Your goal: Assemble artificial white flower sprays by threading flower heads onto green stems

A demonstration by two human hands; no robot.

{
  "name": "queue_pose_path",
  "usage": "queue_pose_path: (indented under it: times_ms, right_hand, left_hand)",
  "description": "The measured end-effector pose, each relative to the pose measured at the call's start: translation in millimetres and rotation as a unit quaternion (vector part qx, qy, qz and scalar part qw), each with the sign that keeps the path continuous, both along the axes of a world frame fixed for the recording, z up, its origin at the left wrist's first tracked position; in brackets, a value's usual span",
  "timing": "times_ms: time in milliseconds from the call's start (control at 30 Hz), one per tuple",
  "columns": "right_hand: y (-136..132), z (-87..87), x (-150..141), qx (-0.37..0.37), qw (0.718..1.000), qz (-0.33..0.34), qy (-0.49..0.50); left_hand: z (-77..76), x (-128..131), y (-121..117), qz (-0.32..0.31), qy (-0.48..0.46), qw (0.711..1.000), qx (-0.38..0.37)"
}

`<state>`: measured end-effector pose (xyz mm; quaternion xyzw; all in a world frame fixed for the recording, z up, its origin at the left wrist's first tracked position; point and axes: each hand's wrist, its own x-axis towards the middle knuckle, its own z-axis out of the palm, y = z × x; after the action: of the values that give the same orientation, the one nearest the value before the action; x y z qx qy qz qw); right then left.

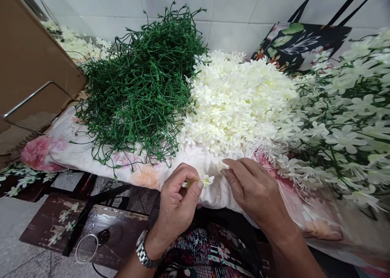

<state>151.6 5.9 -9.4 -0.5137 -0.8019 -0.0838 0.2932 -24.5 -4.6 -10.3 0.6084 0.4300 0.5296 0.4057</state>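
Note:
My left hand (182,196) is closed in a pinch, its thumb and forefinger gripping a small white artificial flower (208,181) with a yellowish centre. Just to the right, my right hand (251,186) has thumb and forefinger pressed together. A tiny pale bit shows at those fingertips, too small against the cloth to name. Beyond the hands lies a heap of loose white artificial blossoms (234,99). Left of it rises a tangled pile of green plastic stems (146,79). Thin white filaments (258,148) lie between the blossoms and my right hand.
A floral cloth (146,176) covers the work surface. Assembled white flower sprays (347,135) crowd the right side. A black floral bag (301,44) leans on the tiled wall. At left stands a cardboard box (33,54); below is a dark wooden stool (118,229).

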Motion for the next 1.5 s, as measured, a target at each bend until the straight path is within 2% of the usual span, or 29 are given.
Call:
queue_pose_path:
  times_ms: [67, 133, 267, 367, 467, 600, 700, 800, 900, 1000, 1233, 1333, 1500]
  right_hand:
    - [-4.9, 4.1, -1.2, 0.006, 0.998, -0.005, 0.06]
    - [-10.4, 10.2, -4.9, -0.02, 0.99, 0.008, 0.142]
    - [-16.1, 16.5, -16.6, -0.179, 0.941, 0.096, 0.271]
    - [-15.4, 14.3, -21.1, -0.247, 0.901, 0.129, 0.331]
    - [-14.7, 12.1, -19.3, -0.276, 0.88, 0.146, 0.357]
    - [-16.1, 9.4, -14.5, -0.302, 0.857, 0.157, 0.388]
    - [-16.7, 6.3, -13.5, -0.315, 0.838, 0.171, 0.412]
    - [-16.1, 5.4, -14.8, -0.295, 0.851, 0.17, 0.399]
    - [-14.7, 7.7, -16.6, -0.259, 0.873, 0.169, 0.376]
    - [-13.7, 11.1, -17.2, -0.236, 0.885, 0.175, 0.362]
    - [-13.2, 16.0, -17.5, -0.205, 0.909, 0.154, 0.328]
    - [-12.8, 15.8, -18.3, -0.19, 0.912, 0.162, 0.325]
    - [-12.9, 13.3, -17.4, -0.21, 0.895, 0.175, 0.352]
  left_hand:
    - [1.3, 1.9, -0.7, 0.026, 0.049, 0.997, 0.062]
    - [1.7, 4.2, -1.8, 0.042, 0.089, 0.988, 0.115]
    - [1.6, 8.0, -4.1, 0.031, 0.138, 0.972, 0.187]
    - [2.3, 8.4, -4.4, -0.009, 0.138, 0.971, 0.193]
    - [3.5, 7.5, -3.6, -0.045, 0.134, 0.972, 0.189]
    - [4.0, 7.8, -3.9, -0.046, 0.121, 0.976, 0.173]
    - [4.0, 8.4, -5.0, -0.033, 0.09, 0.987, 0.127]
    - [5.0, 7.6, -4.4, -0.022, 0.073, 0.994, 0.075]
    - [6.2, 6.1, -1.4, -0.031, 0.067, 0.995, 0.062]
    - [7.2, 5.6, 1.7, -0.04, 0.049, 0.995, 0.076]
    - [9.1, 6.7, -0.1, 0.006, 0.058, 0.988, 0.146]
    - [7.2, 6.5, -1.0, 0.007, 0.076, 0.983, 0.164]
    - [5.0, 6.5, -1.0, 0.009, 0.068, 0.983, 0.172]
